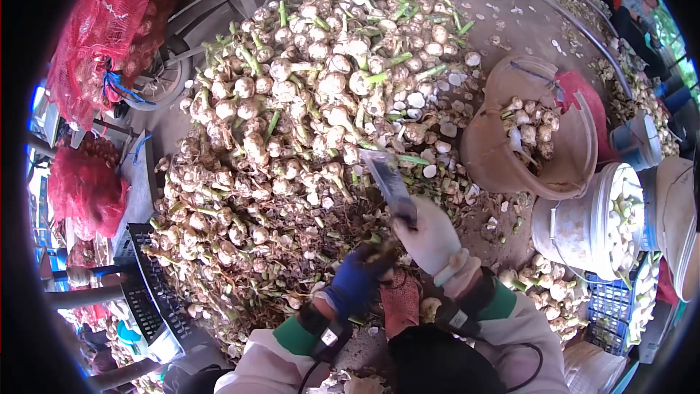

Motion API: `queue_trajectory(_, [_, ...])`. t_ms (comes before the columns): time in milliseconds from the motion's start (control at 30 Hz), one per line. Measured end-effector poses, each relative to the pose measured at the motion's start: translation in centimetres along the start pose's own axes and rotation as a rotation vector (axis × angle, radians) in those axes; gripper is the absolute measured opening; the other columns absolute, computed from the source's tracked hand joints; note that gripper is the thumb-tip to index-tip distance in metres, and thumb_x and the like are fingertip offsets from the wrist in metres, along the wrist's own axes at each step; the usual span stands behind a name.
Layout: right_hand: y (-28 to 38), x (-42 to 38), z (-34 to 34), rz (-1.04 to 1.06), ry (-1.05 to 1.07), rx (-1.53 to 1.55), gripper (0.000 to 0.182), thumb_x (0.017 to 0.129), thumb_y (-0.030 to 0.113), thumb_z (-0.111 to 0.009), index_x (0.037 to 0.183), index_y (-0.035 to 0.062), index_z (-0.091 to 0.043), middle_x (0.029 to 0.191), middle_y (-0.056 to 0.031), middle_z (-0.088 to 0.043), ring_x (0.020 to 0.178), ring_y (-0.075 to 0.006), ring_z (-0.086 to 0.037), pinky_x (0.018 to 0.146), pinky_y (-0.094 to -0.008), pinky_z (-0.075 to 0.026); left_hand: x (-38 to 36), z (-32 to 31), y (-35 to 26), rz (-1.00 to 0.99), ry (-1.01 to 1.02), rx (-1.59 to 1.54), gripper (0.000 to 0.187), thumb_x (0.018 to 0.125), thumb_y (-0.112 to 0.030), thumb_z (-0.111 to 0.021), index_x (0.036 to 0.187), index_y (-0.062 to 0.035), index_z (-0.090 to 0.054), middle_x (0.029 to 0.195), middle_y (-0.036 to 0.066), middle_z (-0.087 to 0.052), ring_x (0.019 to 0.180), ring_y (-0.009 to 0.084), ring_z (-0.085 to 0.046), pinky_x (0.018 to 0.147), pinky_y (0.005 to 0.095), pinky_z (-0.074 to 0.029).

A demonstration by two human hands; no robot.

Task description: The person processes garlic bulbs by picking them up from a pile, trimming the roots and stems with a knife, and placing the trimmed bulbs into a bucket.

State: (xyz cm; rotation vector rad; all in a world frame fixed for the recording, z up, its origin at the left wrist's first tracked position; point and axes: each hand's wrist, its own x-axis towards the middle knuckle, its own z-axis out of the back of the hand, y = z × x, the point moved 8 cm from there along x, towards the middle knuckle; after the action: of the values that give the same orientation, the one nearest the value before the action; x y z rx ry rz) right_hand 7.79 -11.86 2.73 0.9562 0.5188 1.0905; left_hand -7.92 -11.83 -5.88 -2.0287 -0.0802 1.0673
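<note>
1. Blue glove on our left hand (355, 282), white glove on our right hand (432, 239), both working low in front of us over the huge garlic pile (292, 124) heaped on the ground.
2. Left hand is clenched around a garlic bulb (380, 254) with dirty roots (mostly hidden by the fingers, so we can't tell which way it's turned). It sits just at the near edge of the pile, right beside the right hand.
3. Right hand is gripping a knife (390, 186) by the handle, the blade pointing up and away from us over the pile.
4. To do this cut well, we'd say keep the bulb pinched firmly with the left fingers tucked back from the roots, and angle the blade away from the blue glove. Short strokes beat hacking.
5. Trimmed bulbs look like they land to our right: a tan basket (485, 153) part-filled with garlic and a white bucket (576, 230) just beside it, both near enough to toss into.
6. Red mesh sacks (109, 29) hang off to the left, well apart from us.
</note>
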Motion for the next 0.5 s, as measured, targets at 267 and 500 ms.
queue_trajectory(267, [-9.5,-5.6,2.2,-0.257,0.259,-0.362,0.015,0.086,0.015,-0.060,0.100,0.0084,-0.062,0.084,-0.0132,-0.065,0.076,-0.0349,-0.063,0.065,-0.0397,-0.050,2.0,5.9,-3.3,-0.445,-0.348,0.403,0.026,0.091,-0.014,-0.067,0.113,-0.0010,-0.062,0.109,0.010,-0.067,0.092,0.0152,-0.064,0.079,0.0283,-0.053])
queue_trajectory(500, [-9.7,-3.8,6.1,-0.393,-0.087,0.016,0.014,0.088,0.007,-0.060,0.100,0.0001,-0.063,0.072,-0.0095,-0.063,0.064,-0.0142,-0.057,0.063,-0.0316,-0.048,6.2,1.9,-9.8,-0.800,-0.250,0.950,0.047,0.078,-0.012,-0.070,0.122,-0.0057,-0.058,0.115,0.020,-0.061,0.105,0.0341,-0.060,0.087,0.0386,-0.051])
